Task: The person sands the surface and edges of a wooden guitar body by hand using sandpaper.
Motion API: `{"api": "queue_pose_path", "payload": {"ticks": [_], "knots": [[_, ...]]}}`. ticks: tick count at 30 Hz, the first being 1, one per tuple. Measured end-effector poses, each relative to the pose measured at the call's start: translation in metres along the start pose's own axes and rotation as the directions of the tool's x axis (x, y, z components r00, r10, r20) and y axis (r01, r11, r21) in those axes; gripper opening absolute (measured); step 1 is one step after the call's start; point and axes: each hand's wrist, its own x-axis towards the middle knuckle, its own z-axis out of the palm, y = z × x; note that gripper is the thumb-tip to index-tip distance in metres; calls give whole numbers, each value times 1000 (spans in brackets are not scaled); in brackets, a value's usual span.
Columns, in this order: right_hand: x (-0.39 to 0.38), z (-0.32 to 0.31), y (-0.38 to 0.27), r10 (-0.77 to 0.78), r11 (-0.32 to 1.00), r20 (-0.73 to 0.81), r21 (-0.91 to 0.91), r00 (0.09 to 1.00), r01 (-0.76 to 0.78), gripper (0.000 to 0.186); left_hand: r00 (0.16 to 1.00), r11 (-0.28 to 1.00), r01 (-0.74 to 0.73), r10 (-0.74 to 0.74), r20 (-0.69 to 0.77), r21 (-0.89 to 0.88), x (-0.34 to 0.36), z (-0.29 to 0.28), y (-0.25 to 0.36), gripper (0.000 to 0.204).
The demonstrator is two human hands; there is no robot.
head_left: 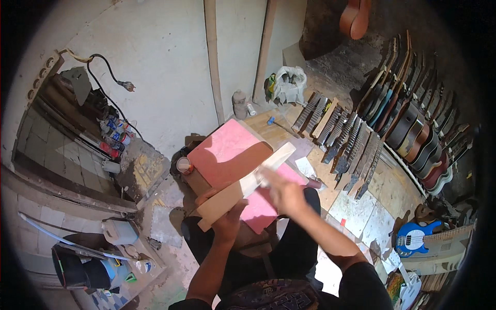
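Note:
A long, straight-sided piece of bare wood [227,202] lies slantwise over my lap, its far end pale in the sunlight. My left hand [226,219] grips its near left end, with the thumb and fingers on either side. Over the middle of the wood is my right hand [285,195], smeared by motion. Its fingertips are at the wood's sunlit face, and whether they hold anything cannot be made out. Beneath the wood is a pink board [227,147], partly in shadow, resting at my knees. A small round tin [184,165] sits at that board's left corner.
Rows of fretted guitar necks [336,129] lie on the floor ahead right, near a blue-headed hammer [271,121]. Several guitars [413,132] stand racked at far right; a blue bass guitar [413,238] lies nearer. At left are a black bucket [70,266] and a white jerrycan [120,231].

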Motion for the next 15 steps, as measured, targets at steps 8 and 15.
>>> {"api": "queue_pose_path", "payload": {"ticks": [8, 15], "knots": [[-3, 0, -21, -52, 998, 21, 41, 998, 51, 61, 999, 999, 33, -33, -31, 9, 7, 0, 6, 67], [17, 0, 13, 89, 990, 7, -111, 996, -88, 61, 999, 978, -40, 39, 10, 204, 6, -8, 1, 59]]}}
